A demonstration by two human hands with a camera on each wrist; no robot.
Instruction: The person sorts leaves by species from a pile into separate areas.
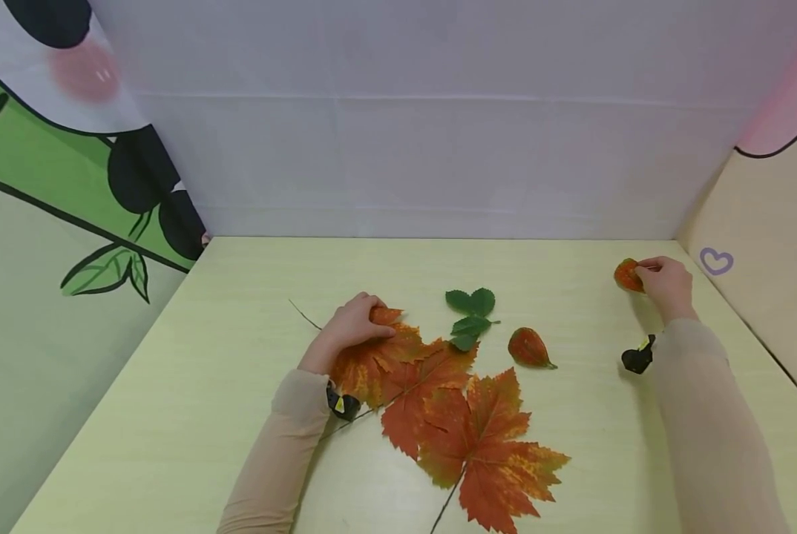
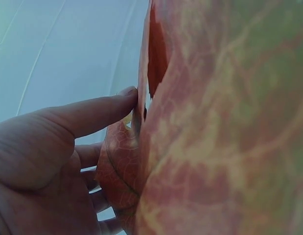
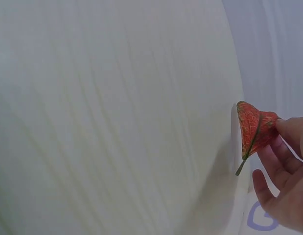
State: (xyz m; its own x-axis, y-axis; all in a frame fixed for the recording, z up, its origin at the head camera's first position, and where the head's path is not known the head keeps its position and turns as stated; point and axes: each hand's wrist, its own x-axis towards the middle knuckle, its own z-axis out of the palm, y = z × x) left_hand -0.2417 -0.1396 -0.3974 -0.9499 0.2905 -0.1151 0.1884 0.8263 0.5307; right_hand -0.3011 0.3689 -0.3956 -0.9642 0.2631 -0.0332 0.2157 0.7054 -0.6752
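Note:
In the head view my left hand (image 1: 355, 326) is at the upper left maple leaf (image 1: 375, 360), one of several orange-red ones that overlap. The left wrist view shows the thumb at the maple leaf's edge and the fingers behind a lobe, holding it. On the far right, my right hand (image 1: 667, 285) pinches a small orange-red leaf (image 1: 628, 275) between thumb and fingers. Its midrib and short stem show in the right wrist view, where the small leaf (image 3: 254, 128) is held by its edge near the table surface.
Between the hands lie a green leaf sprig (image 1: 470, 325) and another small orange-red leaf (image 1: 528, 347). The front maple leaf (image 1: 488, 452) has a dark stem toward the near edge. A pale wall (image 1: 438, 163) rises behind the table (image 1: 572, 445); a printed side panel (image 1: 766, 222) stands at right.

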